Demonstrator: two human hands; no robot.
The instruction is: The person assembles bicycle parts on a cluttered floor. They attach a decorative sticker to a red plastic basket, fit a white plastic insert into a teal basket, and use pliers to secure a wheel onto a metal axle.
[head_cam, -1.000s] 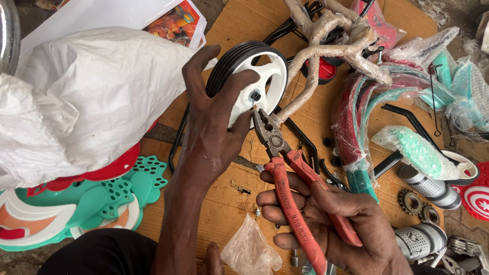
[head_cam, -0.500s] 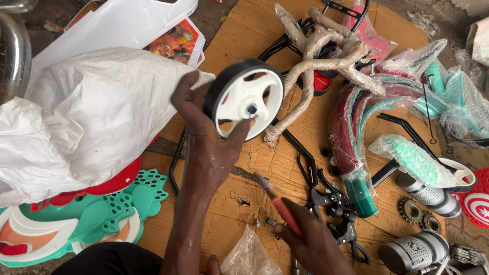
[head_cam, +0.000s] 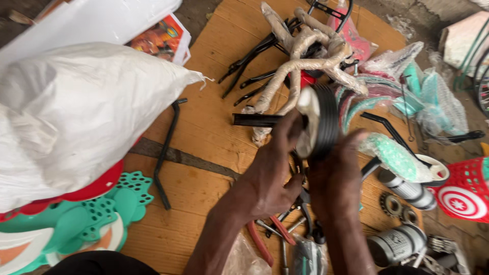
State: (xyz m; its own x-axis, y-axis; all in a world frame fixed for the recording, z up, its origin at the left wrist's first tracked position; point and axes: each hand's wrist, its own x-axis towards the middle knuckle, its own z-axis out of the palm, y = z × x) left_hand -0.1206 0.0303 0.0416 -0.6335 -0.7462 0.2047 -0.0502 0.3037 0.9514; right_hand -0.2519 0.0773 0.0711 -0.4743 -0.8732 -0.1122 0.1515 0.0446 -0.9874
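Above cardboard (head_cam: 204, 127), both hands grip ribbed black-rimmed wheel (head_cam: 318, 119).

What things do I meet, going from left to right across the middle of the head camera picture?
White sack → bent black metal bar → left hand → small black-and-white wheel, seen edge-on → right hand → green part in bubble wrap → red basket.

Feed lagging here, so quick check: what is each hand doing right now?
Left hand: closed on the small wheel, gripping its white hub side.
Right hand: closed on the same wheel, fingers on its black tyre.
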